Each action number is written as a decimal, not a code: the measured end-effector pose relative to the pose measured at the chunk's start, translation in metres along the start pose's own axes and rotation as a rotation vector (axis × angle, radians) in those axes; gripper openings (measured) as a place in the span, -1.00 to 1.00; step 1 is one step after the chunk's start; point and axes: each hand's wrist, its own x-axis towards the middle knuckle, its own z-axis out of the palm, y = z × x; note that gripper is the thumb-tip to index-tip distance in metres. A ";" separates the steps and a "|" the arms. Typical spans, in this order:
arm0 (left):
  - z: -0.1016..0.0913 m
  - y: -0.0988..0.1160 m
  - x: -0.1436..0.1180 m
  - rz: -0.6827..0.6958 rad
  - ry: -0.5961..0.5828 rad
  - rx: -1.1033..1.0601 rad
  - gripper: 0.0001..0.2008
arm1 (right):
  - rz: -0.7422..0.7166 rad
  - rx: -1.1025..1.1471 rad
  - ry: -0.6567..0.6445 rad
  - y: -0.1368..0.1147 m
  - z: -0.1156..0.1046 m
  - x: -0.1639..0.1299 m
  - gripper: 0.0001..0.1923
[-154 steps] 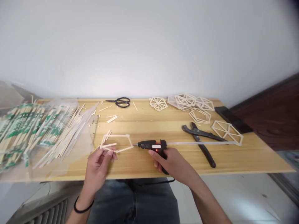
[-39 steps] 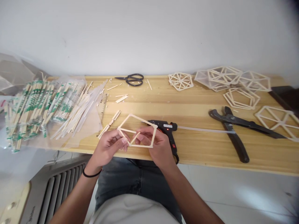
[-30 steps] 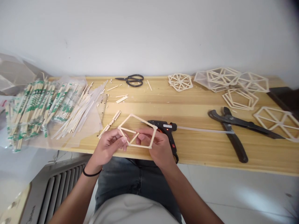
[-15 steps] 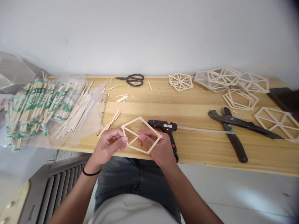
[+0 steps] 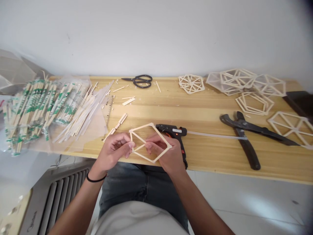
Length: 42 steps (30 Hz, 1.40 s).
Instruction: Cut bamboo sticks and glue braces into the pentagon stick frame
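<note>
A pentagon frame of pale wooden sticks [image 5: 142, 126] is held up over the table's front edge. Two inner sticks run from its left corners and meet near the middle. My left hand [image 5: 114, 151] pinches the frame's left side between thumb and fingers. At the point where the inner sticks meet, my right hand [image 5: 168, 155] pinches with thumb and fingertips, the rest of it lying behind the frame's right side. Just beyond my right hand lies a black glue gun [image 5: 174, 130] with a lit red light and a long clear glue stick [image 5: 212, 134] out of its back.
Wrapped chopsticks [image 5: 36, 104] and loose sticks [image 5: 84, 114] are piled at left. Black scissors [image 5: 141, 81] lie at the back. Large black cutters [image 5: 244, 130] and finished stick frames [image 5: 192, 84] are to the right. Cut stick pieces [image 5: 118, 124] lie beyond my left hand.
The pentagon frame has turned and tilted slightly in my hands. Both hands keep their pinch. The whole view has shifted a little.
</note>
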 end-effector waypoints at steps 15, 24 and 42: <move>-0.001 -0.004 0.000 -0.053 0.011 -0.024 -0.66 | 0.000 -0.088 0.013 -0.008 0.003 -0.001 -0.80; -0.001 -0.002 0.001 -0.052 0.020 0.002 -0.63 | 0.046 -0.107 0.018 -0.005 0.004 -0.005 -0.79; 0.001 -0.001 0.002 -0.062 0.030 0.005 -0.69 | 0.096 -0.080 -0.115 0.001 -0.004 -0.003 -0.68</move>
